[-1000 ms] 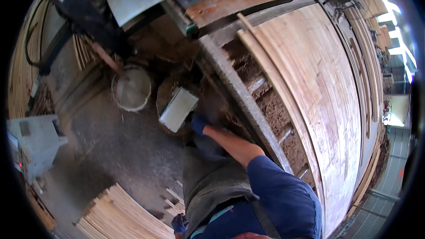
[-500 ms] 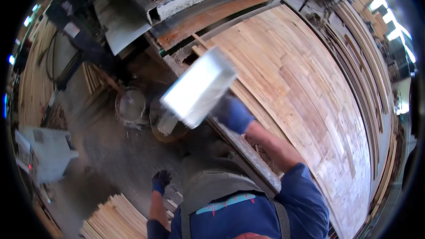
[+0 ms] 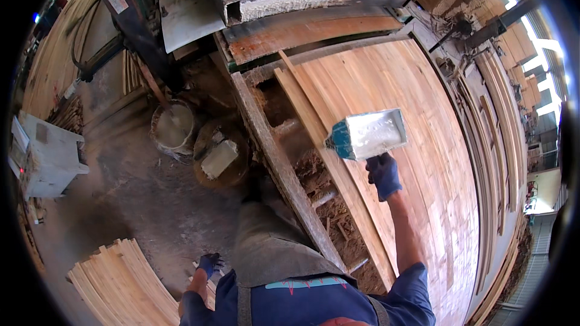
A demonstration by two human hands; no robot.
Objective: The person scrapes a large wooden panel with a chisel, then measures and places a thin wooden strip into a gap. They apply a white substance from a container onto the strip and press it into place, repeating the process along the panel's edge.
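Observation:
My right hand [image 3: 385, 177], in a dark blue glove, grips a rectangular open container [image 3: 373, 135] with a teal end and a white-coated inside. It is held above the panel of wooden strips [image 3: 435, 205], whose near part shines wet or whitish. Long loose strips [image 3: 338, 166] lie along the panel's left edge. My left hand [image 3: 209, 264], gloved too, hangs low at my left side with its fingers apart and nothing in it. Close to it is a stack of wooden strips [image 3: 121, 271].
A metal beam [image 3: 284, 175] edges the bench, with debris behind it. On the floor stand a crusted bucket [image 3: 173, 125] and a round tub with a pale block [image 3: 219, 159] on it. A grey plastic stool [image 3: 54, 157] is at left; machine frames [image 3: 314, 39] stand ahead.
My right hand has carried the container rightward from beside the tub to over the panel, and its inside now shows. My left hand has shifted slightly down and left in view.

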